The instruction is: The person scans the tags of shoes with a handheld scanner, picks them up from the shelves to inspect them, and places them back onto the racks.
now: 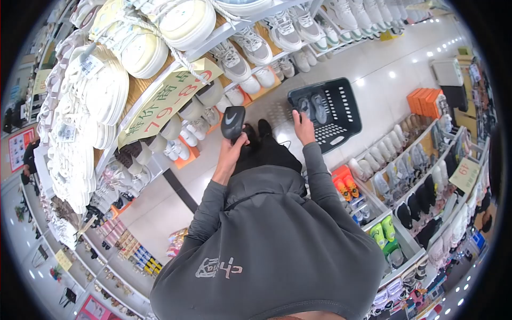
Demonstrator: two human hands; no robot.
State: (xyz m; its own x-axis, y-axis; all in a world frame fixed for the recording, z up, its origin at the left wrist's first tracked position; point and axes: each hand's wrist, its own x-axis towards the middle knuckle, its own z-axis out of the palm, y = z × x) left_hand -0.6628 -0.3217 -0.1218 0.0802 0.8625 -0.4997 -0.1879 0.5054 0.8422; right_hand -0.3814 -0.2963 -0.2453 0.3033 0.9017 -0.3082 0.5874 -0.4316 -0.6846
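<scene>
My left hand point(232, 152) is closed around a black shoe point(233, 121) with a pale swoosh mark, perhaps a slide. It is held up in front of my body, near the shelves on the left. My right hand point(304, 129) grips the near left side of a dark shopping basket point(350, 106), which has slotted walls. Inside the basket lies a pair of grey-blue shoes point(319, 108), partly behind the basket's edge and my hand.
White sneakers point(184, 24) crowd the tiered shelves on the left, below a yellow price sign point(169, 98). Low racks of shoes point(397, 138) and orange boxes point(425, 102) stand on the right. Tiled floor point(373, 72) runs between them.
</scene>
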